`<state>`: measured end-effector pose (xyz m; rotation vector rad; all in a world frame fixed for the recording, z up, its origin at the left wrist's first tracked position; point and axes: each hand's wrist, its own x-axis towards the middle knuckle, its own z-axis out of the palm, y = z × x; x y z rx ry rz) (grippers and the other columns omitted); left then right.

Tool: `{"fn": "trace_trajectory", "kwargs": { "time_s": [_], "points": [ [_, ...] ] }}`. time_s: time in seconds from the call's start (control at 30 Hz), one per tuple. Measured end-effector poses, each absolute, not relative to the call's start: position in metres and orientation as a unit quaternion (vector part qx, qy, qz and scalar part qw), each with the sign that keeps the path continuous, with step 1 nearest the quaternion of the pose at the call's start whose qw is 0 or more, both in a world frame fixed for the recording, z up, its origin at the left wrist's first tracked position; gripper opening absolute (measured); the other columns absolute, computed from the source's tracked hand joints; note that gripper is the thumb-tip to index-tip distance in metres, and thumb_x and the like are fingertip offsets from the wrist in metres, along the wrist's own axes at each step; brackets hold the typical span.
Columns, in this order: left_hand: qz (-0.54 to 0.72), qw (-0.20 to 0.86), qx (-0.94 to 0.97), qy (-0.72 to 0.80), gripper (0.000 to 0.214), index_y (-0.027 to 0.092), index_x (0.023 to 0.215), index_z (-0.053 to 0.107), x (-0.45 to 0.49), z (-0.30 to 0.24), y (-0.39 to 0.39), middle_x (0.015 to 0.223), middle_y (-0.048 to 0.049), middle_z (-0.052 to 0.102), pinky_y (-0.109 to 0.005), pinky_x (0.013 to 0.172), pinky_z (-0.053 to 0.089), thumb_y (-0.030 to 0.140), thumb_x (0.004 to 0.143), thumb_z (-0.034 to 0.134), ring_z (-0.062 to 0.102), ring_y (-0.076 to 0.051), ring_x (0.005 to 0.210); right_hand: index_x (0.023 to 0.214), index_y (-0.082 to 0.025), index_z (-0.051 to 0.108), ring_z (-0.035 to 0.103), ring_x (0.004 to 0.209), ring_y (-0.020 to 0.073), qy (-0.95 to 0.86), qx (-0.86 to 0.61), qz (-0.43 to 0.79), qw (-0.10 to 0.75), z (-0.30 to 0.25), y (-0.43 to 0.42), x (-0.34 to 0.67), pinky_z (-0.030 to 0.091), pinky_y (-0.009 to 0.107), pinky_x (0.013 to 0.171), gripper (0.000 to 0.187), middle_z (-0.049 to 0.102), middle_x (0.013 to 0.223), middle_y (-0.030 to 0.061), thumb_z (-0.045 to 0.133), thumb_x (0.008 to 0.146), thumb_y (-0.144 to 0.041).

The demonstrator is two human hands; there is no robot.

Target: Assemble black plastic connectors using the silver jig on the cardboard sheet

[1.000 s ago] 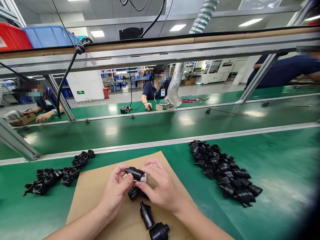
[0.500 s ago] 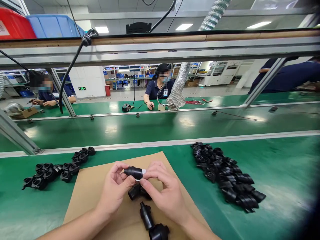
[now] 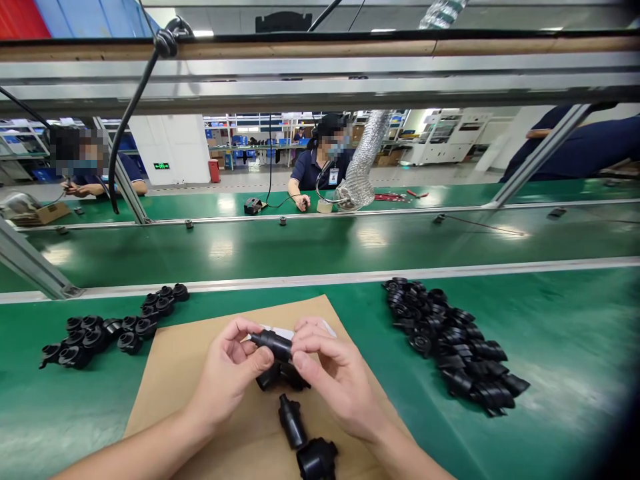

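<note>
The things are carried by a green bench top (image 3: 565,333), smooth and a little shiny. On its left part lies a loose group of short black parts (image 3: 94,339); on the right, a long dense pile of black parts (image 3: 453,343). Between them lies a brown cardboard sheet (image 3: 170,387), and on it a slim black part (image 3: 293,421) beside a wider black part (image 3: 317,459) – above these, more black pieces (image 3: 296,377), partly hidden, so their number I cannot tell.
</note>
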<state>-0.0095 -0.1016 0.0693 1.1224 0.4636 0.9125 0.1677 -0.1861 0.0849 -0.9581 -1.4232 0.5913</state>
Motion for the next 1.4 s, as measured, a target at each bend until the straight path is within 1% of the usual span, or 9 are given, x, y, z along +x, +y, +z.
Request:
{"fn": "trace_trajectory", "kwargs": {
  "time_s": [0.07, 0.17, 0.33, 0.57, 0.73, 0.87, 1.03, 1.2, 1.4],
  "points": [
    [0.408, 0.731, 0.508, 0.204, 0.041, 0.015, 0.100, 0.063, -0.010, 0.071, -0.102, 0.094, -0.0021, 0.068, -0.019, 0.075, 0.056, 0.034, 0.082, 0.094, 0.067, -0.011, 0.082, 0.083, -0.023, 0.065, 0.053, 0.093, 0.0239, -0.621, -0.417, 0.274, 0.605, 0.091, -0.187, 0.168, 0.041, 0.041, 0.091, 0.024, 0.065, 0.085, 0.0026, 0.060, 0.106, -0.028],
    [0.412, 0.730, 0.504, 0.209, 0.041, 0.015, 0.099, 0.063, -0.010, 0.075, -0.102, 0.091, -0.0019, 0.069, -0.017, 0.072, 0.055, 0.033, 0.080, 0.095, 0.067, -0.010, 0.079, 0.082, -0.022, 0.061, 0.053, 0.091, 0.0240, -0.621, -0.421, 0.279, 0.599, 0.095, -0.188, 0.168, 0.041, 0.040, 0.089, 0.027, 0.064, 0.085, 0.0033, 0.059, 0.107, -0.031],
    [0.417, 0.724, 0.505, 0.217, 0.041, 0.015, 0.099, 0.064, -0.009, 0.077, -0.104, 0.088, -0.0017, 0.070, -0.015, 0.068, 0.053, 0.031, 0.079, 0.096, 0.067, -0.010, 0.076, 0.085, -0.023, 0.065, 0.054, 0.095, 0.0250, -0.612, -0.419, 0.296, 0.602, 0.093, -0.189, 0.167, 0.042, 0.040, 0.090, 0.024, 0.064, 0.086, 0.0041, 0.062, 0.106, -0.034],
    [0.409, 0.731, 0.501, 0.217, 0.038, 0.016, 0.099, 0.064, -0.010, 0.077, -0.104, 0.091, -0.0005, 0.071, -0.014, 0.071, 0.055, 0.030, 0.081, 0.095, 0.068, -0.009, 0.079, 0.085, -0.023, 0.063, 0.053, 0.094, 0.0241, -0.610, -0.427, 0.300, 0.596, 0.092, -0.191, 0.166, 0.044, 0.039, 0.089, 0.024, 0.062, 0.087, 0.0041, 0.060, 0.107, -0.033],
    [0.411, 0.729, 0.503, 0.213, 0.038, 0.016, 0.098, 0.064, -0.009, 0.077, -0.103, 0.090, -0.0003, 0.071, -0.014, 0.070, 0.055, 0.029, 0.081, 0.095, 0.068, -0.009, 0.078, 0.083, -0.022, 0.062, 0.054, 0.097, 0.0257, -0.611, -0.444, 0.300, 0.583, 0.094, -0.191, 0.167, 0.045, 0.042, 0.092, 0.027, 0.064, 0.090, 0.0057, 0.059, 0.107, -0.036],
    [0.409, 0.729, 0.503, 0.219, 0.038, 0.016, 0.098, 0.064, -0.009, 0.075, -0.103, 0.090, -0.0006, 0.071, -0.015, 0.070, 0.056, 0.028, 0.080, 0.095, 0.068, -0.009, 0.078, 0.082, -0.022, 0.062, 0.055, 0.095, 0.0267, -0.609, -0.452, 0.295, 0.582, 0.096, -0.192, 0.167, 0.047, 0.044, 0.092, 0.030, 0.064, 0.089, 0.0064, 0.060, 0.107, -0.040],
    [0.415, 0.720, 0.512, 0.219, 0.038, 0.016, 0.098, 0.064, -0.010, 0.079, -0.104, 0.088, -0.0026, 0.072, -0.017, 0.068, 0.056, 0.029, 0.080, 0.095, 0.068, -0.011, 0.076, 0.083, -0.023, 0.064, 0.056, 0.097, 0.0269, -0.610, -0.443, 0.299, 0.585, 0.096, -0.193, 0.167, 0.047, 0.044, 0.094, 0.028, 0.064, 0.085, 0.0054, 0.062, 0.106, -0.040],
    [0.423, 0.702, 0.532, 0.211, 0.037, 0.015, 0.096, 0.066, -0.010, 0.086, -0.105, 0.092, -0.0060, 0.073, -0.022, 0.074, 0.061, 0.026, 0.077, 0.095, 0.073, -0.016, 0.083, 0.082, -0.023, 0.064, 0.056, 0.094, 0.0259, -0.590, -0.444, 0.306, 0.601, 0.090, -0.193, 0.164, 0.046, 0.041, 0.091, 0.026, 0.060, 0.082, 0.0044, 0.067, 0.103, -0.038],
    [0.419, 0.694, 0.541, 0.224, 0.035, 0.016, 0.097, 0.067, -0.011, 0.087, -0.102, 0.092, -0.0042, 0.074, -0.020, 0.077, 0.061, 0.027, 0.078, 0.095, 0.073, -0.014, 0.083, 0.083, -0.022, 0.062, 0.052, 0.090, 0.0233, -0.577, -0.422, 0.329, 0.617, 0.085, -0.191, 0.161, 0.044, 0.037, 0.086, 0.026, 0.055, 0.085, 0.0040, 0.063, 0.106, -0.035]
  ]
}}
